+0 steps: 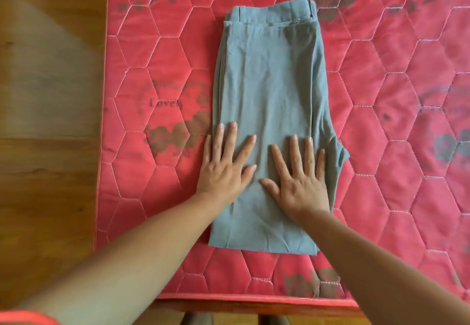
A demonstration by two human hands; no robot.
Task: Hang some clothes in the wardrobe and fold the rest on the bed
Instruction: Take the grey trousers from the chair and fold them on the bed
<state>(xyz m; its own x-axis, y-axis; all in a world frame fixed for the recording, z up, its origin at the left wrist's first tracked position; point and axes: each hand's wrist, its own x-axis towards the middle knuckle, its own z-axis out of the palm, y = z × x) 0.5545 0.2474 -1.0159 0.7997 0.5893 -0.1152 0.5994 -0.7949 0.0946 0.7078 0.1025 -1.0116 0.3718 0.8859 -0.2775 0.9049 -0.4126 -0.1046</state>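
The grey trousers (269, 83) lie on the bed (152, 57), folded lengthwise into 1 long panel, with the waistband (274, 14) at the far end and the hems nearest the person. The panel sits close to the bed's left side, beside the wooden floor (45, 95).

Neither hand has a grip on anything. The left hand (226, 164) and right hand (300, 179) both lie flat on the cloth with fingers straight and spread, the left at the panel's left edge and the right nearer its right edge. They look to be pressing or smoothing the fabric ahead of the next cross fold.

The risks from here, as I judge them:
- The stacked layers are thin and slippery-looking. A sideways push of the palms could shear them apart, and the left edge already shows several layers slightly offset.
- A loose flap (340, 151) bulges out on the right. Folded over as it is, it would leave a lumpy, crooked bundle.
- Light creases run across the middle, and pressing without drawing the cloth taut would set them in.
- Lifting only 1 end could let the lower leg slide out of line.
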